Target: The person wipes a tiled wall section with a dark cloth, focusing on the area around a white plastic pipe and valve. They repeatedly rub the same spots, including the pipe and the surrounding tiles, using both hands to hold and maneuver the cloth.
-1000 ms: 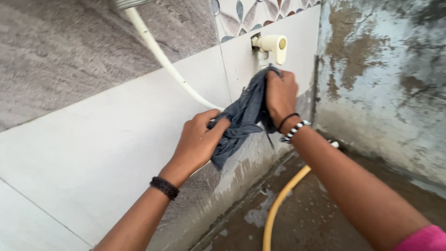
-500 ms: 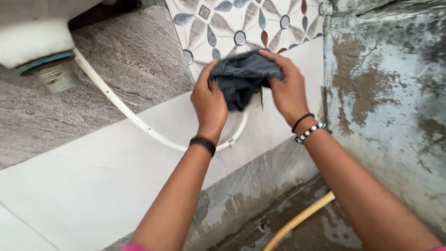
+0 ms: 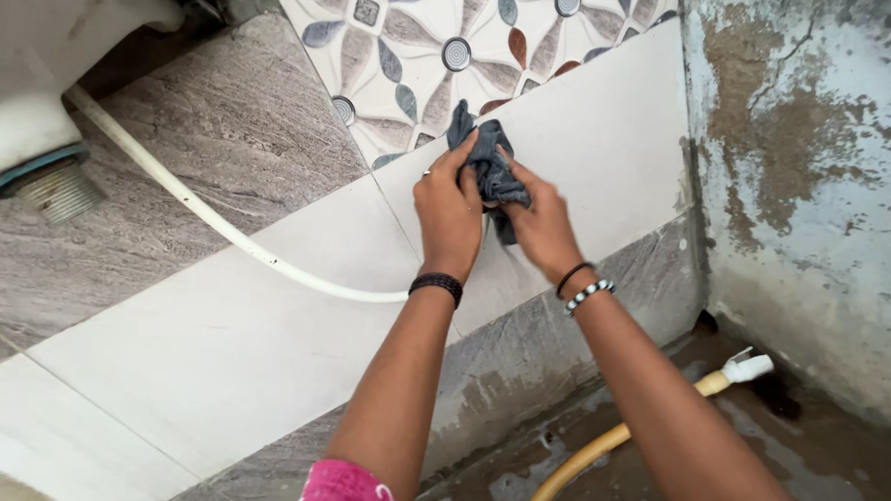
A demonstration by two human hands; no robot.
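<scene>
Both of my hands grip a dark grey cloth (image 3: 485, 159) bunched against the tiled wall. My left hand (image 3: 448, 211), with a black wristband, holds the cloth's left side. My right hand (image 3: 540, 225), wearing a black band and a beaded bracelet, holds its lower right side. The cloth is pressed where the white tile (image 3: 591, 127) meets the flower-patterned tile (image 3: 445, 40). Whatever lies behind the cloth is hidden.
A thin white hose (image 3: 216, 225) runs from a white basin's threaded drain (image 3: 53, 183) at the upper left toward my hands. A yellow hose (image 3: 597, 448) with a white end (image 3: 746, 367) lies on the wet floor. A rough peeling wall (image 3: 820, 167) stands at the right.
The view has shifted, so the tap seen a second ago is hidden now. The cloth is bunched smaller between both hands, which have closed in together on it against the wall.
</scene>
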